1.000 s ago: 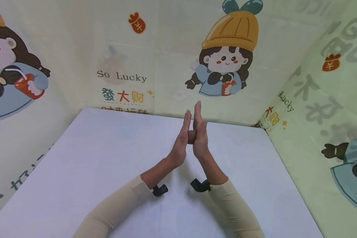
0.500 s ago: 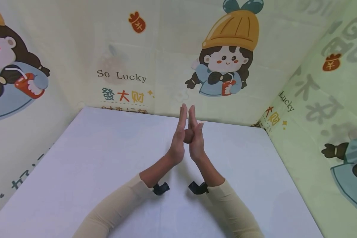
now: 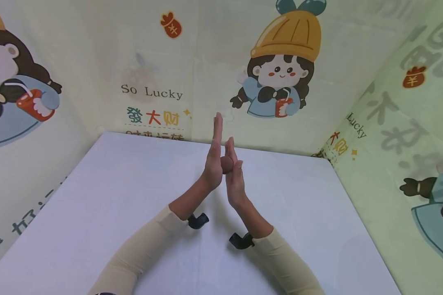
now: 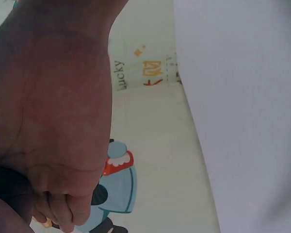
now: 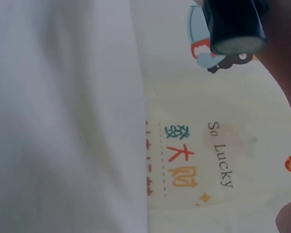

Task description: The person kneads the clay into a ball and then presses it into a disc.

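Between the two facing palms sits a small brown ball [image 3: 227, 165], held above the table. My left hand [image 3: 213, 166] has its fingers straight and pointing up and away, the palm against the ball's left side. From the right, the palm of my right hand [image 3: 236, 183] presses on the ball, its fingers also straight and lower than the left ones. In the left wrist view the ball [image 4: 10, 191] shows as a dark round shape at the lower left edge, partly hidden. Only a sliver of the hand shows in the right wrist view, without the ball.
Below the hands spreads a white table [image 3: 133, 192]. A cream cloth printed with cartoon figures and lettering [image 3: 151, 93] hangs behind it and along both sides. Dark wrist cameras [image 3: 198, 221] jut inward below both wrists.
Both hands and the ball have shifted left. The left hand has slid forward and up, the right hand back, so their fingertips are now offset; the ball stays between the palms.
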`<state>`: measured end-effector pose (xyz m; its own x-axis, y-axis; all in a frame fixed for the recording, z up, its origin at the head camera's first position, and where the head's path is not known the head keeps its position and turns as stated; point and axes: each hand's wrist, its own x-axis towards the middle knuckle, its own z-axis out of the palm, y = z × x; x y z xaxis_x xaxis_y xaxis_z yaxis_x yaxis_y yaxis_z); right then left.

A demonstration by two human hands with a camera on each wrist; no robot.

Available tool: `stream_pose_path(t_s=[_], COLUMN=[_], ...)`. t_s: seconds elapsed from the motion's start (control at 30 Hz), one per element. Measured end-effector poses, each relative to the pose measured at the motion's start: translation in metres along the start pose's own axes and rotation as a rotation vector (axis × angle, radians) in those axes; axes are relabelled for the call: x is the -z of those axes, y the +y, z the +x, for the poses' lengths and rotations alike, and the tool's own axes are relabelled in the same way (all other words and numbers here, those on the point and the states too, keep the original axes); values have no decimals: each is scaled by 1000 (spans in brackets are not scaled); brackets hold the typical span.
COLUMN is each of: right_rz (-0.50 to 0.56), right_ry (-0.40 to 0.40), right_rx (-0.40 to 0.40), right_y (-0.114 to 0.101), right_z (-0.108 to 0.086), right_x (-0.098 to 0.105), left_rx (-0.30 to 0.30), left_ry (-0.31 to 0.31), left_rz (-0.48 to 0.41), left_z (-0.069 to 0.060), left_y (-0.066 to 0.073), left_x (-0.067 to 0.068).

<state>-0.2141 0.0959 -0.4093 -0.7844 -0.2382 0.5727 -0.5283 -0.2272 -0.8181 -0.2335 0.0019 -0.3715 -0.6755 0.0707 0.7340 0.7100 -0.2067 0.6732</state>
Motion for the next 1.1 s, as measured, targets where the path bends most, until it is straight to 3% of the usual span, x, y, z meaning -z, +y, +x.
stream_pose_path(t_s=[0.2,0.43,0.73,1.1], right_rz=[-26,-60,-159,-202], right_ry=[-11,-33,-35,-14], right_rx=[15,65,105,139], right_y=[1,3,1,3], right_z=[-5,-9,-12,-11], right_x=[-3,-6,-3,2], left_rx=[42,94,112,163], left_ry=[23,49,-30,-102], left_rz=[-4,0,117,110], left_z=[7,4,-4,-13], left_y=[-6,-21,-43,-56], left_x=[6,12,18,15])
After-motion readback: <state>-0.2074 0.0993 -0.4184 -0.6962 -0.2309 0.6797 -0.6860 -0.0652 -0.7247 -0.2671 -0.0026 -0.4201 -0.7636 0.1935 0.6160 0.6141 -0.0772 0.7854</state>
